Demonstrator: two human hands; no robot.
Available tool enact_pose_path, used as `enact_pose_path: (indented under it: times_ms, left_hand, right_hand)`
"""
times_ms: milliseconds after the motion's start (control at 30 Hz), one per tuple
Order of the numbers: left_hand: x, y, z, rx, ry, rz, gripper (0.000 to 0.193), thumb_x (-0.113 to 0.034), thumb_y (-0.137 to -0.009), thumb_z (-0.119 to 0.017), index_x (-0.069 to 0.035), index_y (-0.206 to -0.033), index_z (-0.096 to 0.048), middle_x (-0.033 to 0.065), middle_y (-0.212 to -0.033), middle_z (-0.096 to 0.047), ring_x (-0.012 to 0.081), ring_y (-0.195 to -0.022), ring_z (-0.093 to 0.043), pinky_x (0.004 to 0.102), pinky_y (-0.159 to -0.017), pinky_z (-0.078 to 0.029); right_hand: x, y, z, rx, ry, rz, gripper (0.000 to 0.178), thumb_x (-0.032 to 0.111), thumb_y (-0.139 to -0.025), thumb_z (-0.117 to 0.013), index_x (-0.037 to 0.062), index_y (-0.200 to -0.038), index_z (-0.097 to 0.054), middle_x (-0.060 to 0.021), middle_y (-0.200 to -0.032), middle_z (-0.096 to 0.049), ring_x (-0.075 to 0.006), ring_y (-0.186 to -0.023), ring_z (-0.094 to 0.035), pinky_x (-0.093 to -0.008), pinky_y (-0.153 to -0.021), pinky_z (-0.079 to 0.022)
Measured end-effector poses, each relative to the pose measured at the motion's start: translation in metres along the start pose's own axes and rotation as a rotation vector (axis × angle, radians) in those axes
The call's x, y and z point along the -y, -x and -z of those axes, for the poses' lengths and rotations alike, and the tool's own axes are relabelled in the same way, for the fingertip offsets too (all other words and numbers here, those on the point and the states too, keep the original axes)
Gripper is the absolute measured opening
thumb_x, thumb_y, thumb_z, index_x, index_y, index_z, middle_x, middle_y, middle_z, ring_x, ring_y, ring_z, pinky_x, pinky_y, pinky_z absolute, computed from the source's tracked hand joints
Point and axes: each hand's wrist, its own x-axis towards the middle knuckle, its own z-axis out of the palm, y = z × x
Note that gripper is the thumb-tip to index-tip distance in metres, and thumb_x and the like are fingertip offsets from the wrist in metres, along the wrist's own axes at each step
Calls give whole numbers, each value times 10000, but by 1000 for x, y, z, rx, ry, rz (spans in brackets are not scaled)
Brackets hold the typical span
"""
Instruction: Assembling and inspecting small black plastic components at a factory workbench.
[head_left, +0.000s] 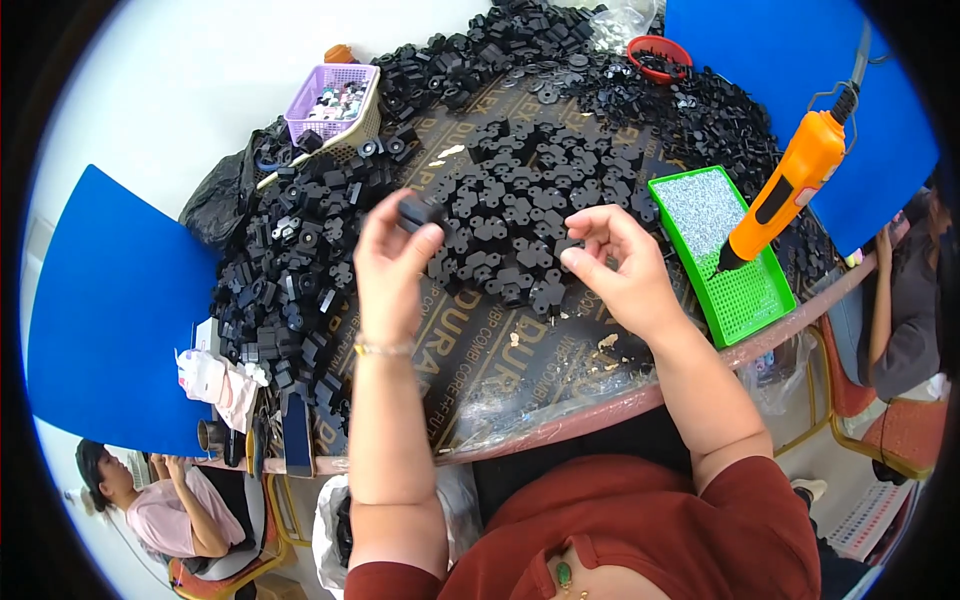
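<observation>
My left hand is closed on a small black plastic part, pinched between thumb and fingers above the table. To its right, my right hand hovers with curved fingers and a gap between thumb and forefinger; I see nothing held there. Between and beyond the hands lie many loose black plastic parts, spread over the dark printed board. A green tray sits right of my right hand, its far half covered with tiny silvery pieces. Over this tray hangs an orange electric screwdriver, tip down.
Heaped black parts line the left side. At the back stand a purple basket and a red bowl. Blue panels flank the table. A white package lies front left. Other people sit at both sides.
</observation>
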Motion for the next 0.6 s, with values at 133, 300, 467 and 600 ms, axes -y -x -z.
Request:
enact_pose_path:
  times_ms: [133, 300, 467, 600]
  left_hand:
    - [24, -59, 78, -29, -709, -136, 557, 7, -759, -774, -26, -1275, -568, 113, -1100, -634, 184, -979, -630, 307, -825, -535]
    - [72, -74, 101, 403, -971, -285, 502, 157, -670, -633, -74, -1111, -570, 133, -1235, -563, 363, -1184, -552, 358, -996, -472]
    - [83, -66, 106, 402, -868, -218, 541, 214, -704, -434, -73, -1155, -517, 119, -1251, -497, 288, -1213, -510, 312, -1037, -403]
    - [93, -73, 111, 287, -297, 198, 643, 237, -773, -363, -89, -1327, -359, 116, -1293, -490, 206, -1285, -459, 304, -1081, -357]
  right_hand:
    - [10, -1, -6, -13, 12, -17, 238, 57, -847, -712, 38, -1070, -634, -2, -966, -605, -60, -758, -517, -218, -674, -444]
    - [21, -4, 14, -17, 277, 117, 226, 47, -835, -705, 16, -1047, -634, -53, -963, -614, -120, -746, -576, -250, -672, -474]
    - [27, -3, 41, 1, 546, 74, 117, 57, -870, -661, 18, -973, -618, -101, -943, -630, -244, -789, -632, -353, -712, -517]
    - [5, 4, 51, 148, 999, 73, 151, 90, -819, -690, 33, -929, -605, -127, -924, -626, -334, -919, -604, -437, -814, -501]
